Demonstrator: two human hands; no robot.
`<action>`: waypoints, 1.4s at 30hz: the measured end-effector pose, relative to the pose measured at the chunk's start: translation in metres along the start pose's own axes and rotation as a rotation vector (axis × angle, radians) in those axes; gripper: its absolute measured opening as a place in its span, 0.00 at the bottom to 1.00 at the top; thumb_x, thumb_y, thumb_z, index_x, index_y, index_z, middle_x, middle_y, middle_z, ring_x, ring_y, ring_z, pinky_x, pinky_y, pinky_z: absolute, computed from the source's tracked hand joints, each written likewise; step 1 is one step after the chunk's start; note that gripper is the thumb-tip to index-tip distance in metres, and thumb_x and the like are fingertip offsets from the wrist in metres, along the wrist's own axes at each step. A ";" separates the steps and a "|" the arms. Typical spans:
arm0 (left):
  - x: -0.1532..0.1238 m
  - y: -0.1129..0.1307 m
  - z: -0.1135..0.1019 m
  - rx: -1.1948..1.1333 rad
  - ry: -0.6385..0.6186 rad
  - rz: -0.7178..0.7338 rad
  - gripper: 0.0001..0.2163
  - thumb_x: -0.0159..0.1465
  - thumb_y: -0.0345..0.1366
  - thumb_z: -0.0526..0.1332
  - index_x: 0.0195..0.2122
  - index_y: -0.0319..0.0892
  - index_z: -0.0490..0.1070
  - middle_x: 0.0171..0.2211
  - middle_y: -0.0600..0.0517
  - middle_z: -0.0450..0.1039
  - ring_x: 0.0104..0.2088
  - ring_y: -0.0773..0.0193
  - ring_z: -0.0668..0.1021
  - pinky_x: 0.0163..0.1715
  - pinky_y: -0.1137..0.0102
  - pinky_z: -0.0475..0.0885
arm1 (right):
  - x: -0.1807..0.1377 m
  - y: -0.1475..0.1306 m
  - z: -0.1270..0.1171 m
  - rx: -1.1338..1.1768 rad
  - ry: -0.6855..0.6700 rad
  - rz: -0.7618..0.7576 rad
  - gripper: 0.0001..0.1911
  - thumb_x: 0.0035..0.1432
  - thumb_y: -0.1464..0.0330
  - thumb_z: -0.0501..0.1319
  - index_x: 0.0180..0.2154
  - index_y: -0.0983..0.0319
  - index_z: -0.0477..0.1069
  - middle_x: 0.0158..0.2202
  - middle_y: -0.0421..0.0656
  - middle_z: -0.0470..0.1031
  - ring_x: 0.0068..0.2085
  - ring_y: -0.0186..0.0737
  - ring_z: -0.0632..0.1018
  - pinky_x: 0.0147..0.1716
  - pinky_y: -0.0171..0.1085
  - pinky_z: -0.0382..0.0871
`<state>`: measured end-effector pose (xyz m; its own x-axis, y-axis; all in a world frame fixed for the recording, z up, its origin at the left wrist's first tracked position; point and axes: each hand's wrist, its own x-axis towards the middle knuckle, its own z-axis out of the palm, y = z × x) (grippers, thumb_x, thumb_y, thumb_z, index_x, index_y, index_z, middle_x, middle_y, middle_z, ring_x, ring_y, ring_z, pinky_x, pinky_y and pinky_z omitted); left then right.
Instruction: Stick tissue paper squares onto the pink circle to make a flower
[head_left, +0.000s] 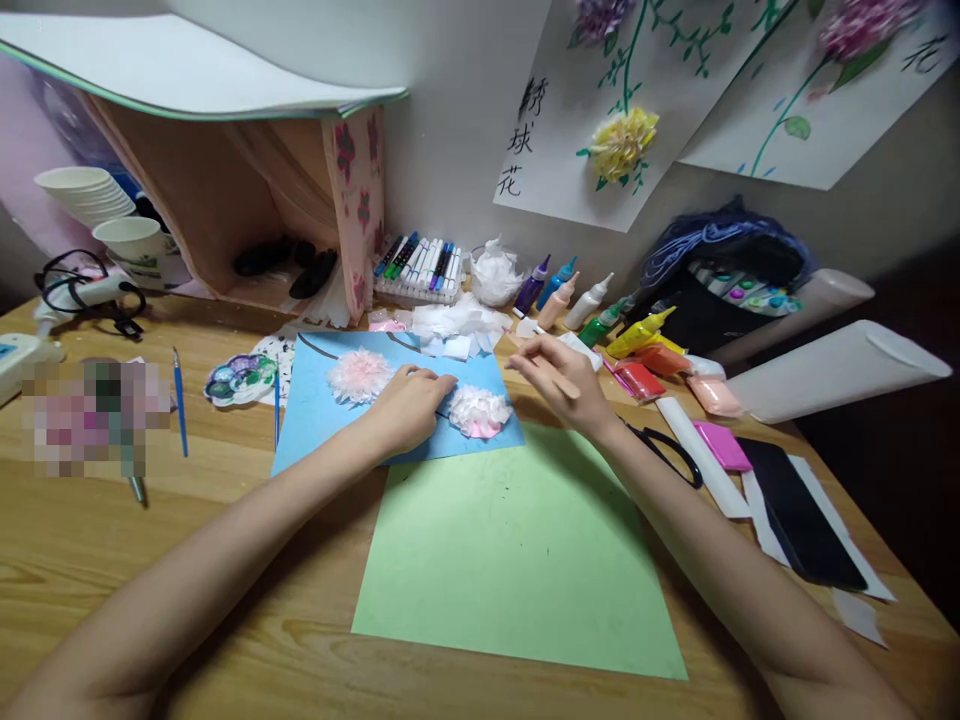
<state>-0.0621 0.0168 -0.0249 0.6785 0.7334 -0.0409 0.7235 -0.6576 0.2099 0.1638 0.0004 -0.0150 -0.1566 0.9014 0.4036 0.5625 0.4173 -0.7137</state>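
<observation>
My left hand [409,405] rests on a blue paper sheet [315,415], fingers curled and pressing down between two pink tissue flowers, one at the left [360,375] and one at the right [478,410]. My right hand [559,378] hovers just right of the blue sheet, fingers pinched round a thin wooden stick [555,375]. A green paper sheet [517,560] lies in front of both hands on the wooden table [90,560].
Squeeze bottles of paint [570,295], a tray of markers [418,268], crumpled tissue [459,325], scissors [667,450], a paint palette [240,378], a brush [180,400], paper cups [94,195], white rolls [840,370] and a cardboard shelf [247,190] ring the work area.
</observation>
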 end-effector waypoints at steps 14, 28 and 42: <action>-0.004 0.000 -0.001 -0.014 0.042 0.014 0.27 0.48 0.18 0.48 0.49 0.39 0.66 0.43 0.43 0.74 0.48 0.58 0.73 0.51 0.62 0.60 | 0.046 0.043 0.059 -0.364 -0.147 -0.399 0.05 0.58 0.74 0.53 0.33 0.63 0.67 0.30 0.46 0.70 0.34 0.41 0.70 0.33 0.36 0.61; 0.001 -0.003 -0.012 -0.289 0.329 -0.140 0.13 0.65 0.38 0.51 0.46 0.41 0.69 0.44 0.46 0.74 0.47 0.56 0.73 0.47 0.63 0.65 | 0.017 0.010 0.023 0.251 -0.007 -0.012 0.04 0.54 0.69 0.62 0.30 0.61 0.68 0.31 0.42 0.75 0.34 0.39 0.76 0.35 0.36 0.68; 0.005 0.001 -0.016 -0.701 0.466 -0.202 0.09 0.61 0.40 0.56 0.31 0.42 0.73 0.34 0.53 0.77 0.38 0.62 0.76 0.40 0.70 0.67 | 0.008 -0.014 0.027 0.132 -0.116 -0.090 0.02 0.54 0.72 0.60 0.31 0.62 0.72 0.30 0.41 0.77 0.32 0.37 0.77 0.31 0.34 0.67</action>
<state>-0.0603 0.0227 -0.0094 0.3128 0.9215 0.2303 0.4751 -0.3618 0.8021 0.1333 0.0045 -0.0173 -0.2983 0.8640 0.4056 0.4323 0.5011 -0.7496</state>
